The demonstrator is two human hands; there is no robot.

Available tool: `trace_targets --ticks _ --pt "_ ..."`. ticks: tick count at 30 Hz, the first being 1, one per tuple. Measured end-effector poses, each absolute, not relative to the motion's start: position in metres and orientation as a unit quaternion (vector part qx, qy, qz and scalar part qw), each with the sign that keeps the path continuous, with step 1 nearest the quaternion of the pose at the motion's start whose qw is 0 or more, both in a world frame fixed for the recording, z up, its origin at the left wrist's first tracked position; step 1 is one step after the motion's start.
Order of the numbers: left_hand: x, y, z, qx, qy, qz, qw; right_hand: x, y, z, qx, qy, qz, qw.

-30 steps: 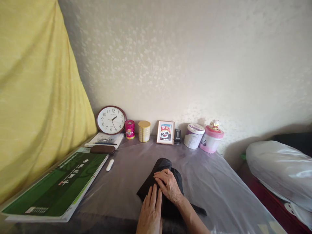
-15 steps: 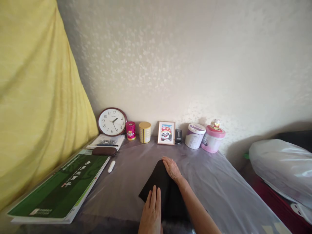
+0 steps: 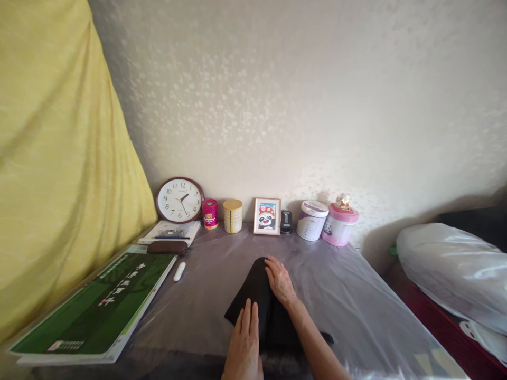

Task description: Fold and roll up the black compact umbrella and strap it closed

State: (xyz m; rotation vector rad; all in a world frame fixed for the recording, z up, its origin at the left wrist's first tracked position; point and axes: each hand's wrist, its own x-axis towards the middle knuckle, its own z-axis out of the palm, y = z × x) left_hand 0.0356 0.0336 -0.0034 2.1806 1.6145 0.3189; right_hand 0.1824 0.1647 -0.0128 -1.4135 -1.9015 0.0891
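Cloth (image 3: 253, 282), black and folded, is pressed from above by both hands: the left hand (image 3: 244, 335) is laid on it with straight fingers, the right hand (image 3: 282, 279) is rested along its upper right edge. Neither is clenched; whether any layer is pinched beneath cannot be told. The step in hand is judged to be smoothing or folding, and for the next move flat, even pressure would seem to be called for. Matte and soft-looking, it is spread at the near middle of the table (image 3: 368, 301), which is covered by a glossy, wrinkled sheet. Farther back are ranged a rectangular picture frame (image 3: 266, 216), a ribbed cylindrical tin (image 3: 233, 217) and a round clock (image 3: 180, 200).
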Motion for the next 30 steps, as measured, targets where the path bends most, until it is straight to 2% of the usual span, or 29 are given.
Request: trace_targets --ticks 6,16,27,30 --pt "0.03 0.035 -0.017 0.788 0.551 0.176 0.213 0.242 0.156 -0.017 -0.722 -0.596 0.088 0.341" --pt "0.015 0.042 -0.014 0.726 0.544 0.278 0.315 0.249 0.147 -0.029 -0.749 -0.584 0.112 0.294" --pt "0.016 0.042 -0.02 0.728 0.544 0.284 0.304 0.241 0.144 -0.032 -0.789 -0.56 0.056 0.246" --pt "0.017 0.041 -0.019 0.734 0.549 0.271 0.293 0.244 0.14 -0.03 -0.79 -0.55 0.068 0.262"
